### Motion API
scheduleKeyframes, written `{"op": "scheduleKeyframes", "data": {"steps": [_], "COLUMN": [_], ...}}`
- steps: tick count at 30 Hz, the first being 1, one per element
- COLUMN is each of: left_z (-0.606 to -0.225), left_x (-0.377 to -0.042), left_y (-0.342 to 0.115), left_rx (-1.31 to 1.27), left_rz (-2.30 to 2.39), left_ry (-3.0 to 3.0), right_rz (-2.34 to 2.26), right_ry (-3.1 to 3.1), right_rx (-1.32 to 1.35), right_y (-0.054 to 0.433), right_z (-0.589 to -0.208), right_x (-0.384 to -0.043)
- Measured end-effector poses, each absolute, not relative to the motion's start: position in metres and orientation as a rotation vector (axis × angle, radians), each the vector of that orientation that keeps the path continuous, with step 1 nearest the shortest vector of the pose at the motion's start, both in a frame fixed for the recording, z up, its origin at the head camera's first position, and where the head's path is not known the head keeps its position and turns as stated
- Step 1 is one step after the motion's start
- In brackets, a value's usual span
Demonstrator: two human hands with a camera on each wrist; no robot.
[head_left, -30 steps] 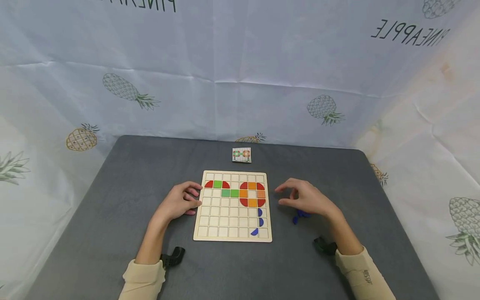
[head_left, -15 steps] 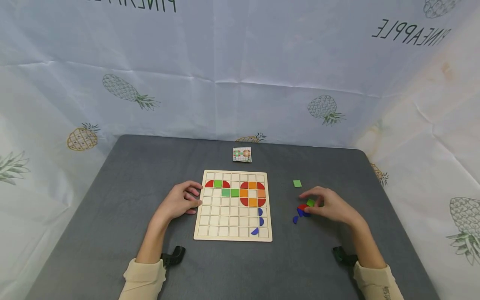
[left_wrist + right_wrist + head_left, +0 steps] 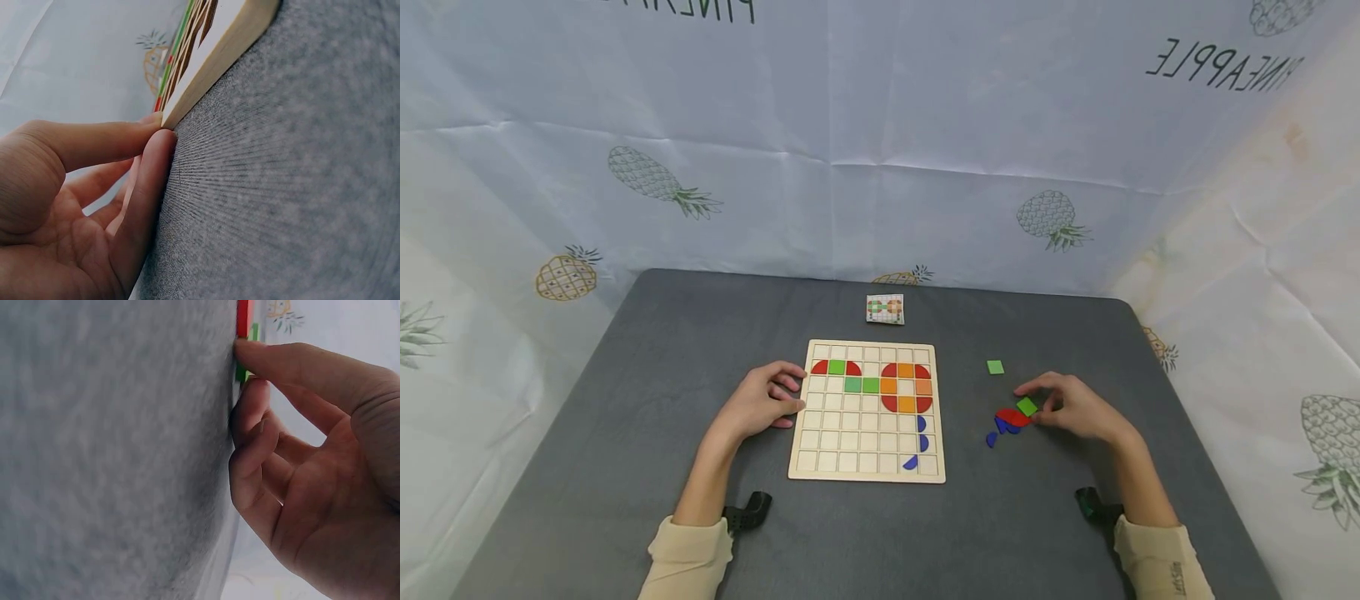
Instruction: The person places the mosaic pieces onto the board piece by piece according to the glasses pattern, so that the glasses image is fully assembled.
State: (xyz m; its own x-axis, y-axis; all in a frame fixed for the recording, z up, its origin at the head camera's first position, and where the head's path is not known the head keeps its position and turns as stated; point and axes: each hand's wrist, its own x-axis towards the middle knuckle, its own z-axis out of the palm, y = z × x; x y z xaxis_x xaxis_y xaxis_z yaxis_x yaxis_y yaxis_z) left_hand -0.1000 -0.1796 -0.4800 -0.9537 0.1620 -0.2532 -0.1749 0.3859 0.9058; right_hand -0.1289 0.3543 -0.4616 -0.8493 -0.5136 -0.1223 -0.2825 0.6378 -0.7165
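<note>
A wooden grid board (image 3: 835, 433) lies on the table, with red, green, orange and blue pieces set in its cells. At its left edge rests my left hand (image 3: 758, 402); in the left wrist view the thumb (image 3: 119, 139) touches the board's side (image 3: 215, 69). Right of the board, my right hand (image 3: 1075, 407) has thumb and forefinger around a green square tile (image 3: 1027, 407), seemingly pinching it. Beside that tile lie red pieces (image 3: 1013, 417) and several blue pieces (image 3: 1000, 426). The right wrist view shows green (image 3: 242, 372) by the thumb tip, partly hidden.
A small pattern card (image 3: 884, 309) lies behind the board. Another green square tile (image 3: 996, 367) sits to the board's right, apart from the heap. A pineapple-printed cloth (image 3: 865, 208) hangs behind the dark table (image 3: 722, 308).
My right hand has moved right and back toward me from beside the board to the loose pieces. The green tile has shifted slightly right, showing more red. My left hand stays put.
</note>
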Motion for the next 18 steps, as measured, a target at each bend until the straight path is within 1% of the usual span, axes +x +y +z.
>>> {"op": "scheduleKeyframes", "data": {"steps": [9,18], "left_z": [-0.483,-0.484], "left_x": [-0.101,-0.101], "left_y": [-0.179,-0.179], "left_rx": [0.0,-0.004], "left_rz": [1.589,1.578], "left_ry": [2.368,2.372], "right_rz": [-1.031,-1.016], "right_ry": [2.519,2.531], "right_rx": [-0.563,-0.594], "right_y": [0.367,0.367], "right_z": [-0.463,-0.464], "right_x": [-0.139,-0.14]}}
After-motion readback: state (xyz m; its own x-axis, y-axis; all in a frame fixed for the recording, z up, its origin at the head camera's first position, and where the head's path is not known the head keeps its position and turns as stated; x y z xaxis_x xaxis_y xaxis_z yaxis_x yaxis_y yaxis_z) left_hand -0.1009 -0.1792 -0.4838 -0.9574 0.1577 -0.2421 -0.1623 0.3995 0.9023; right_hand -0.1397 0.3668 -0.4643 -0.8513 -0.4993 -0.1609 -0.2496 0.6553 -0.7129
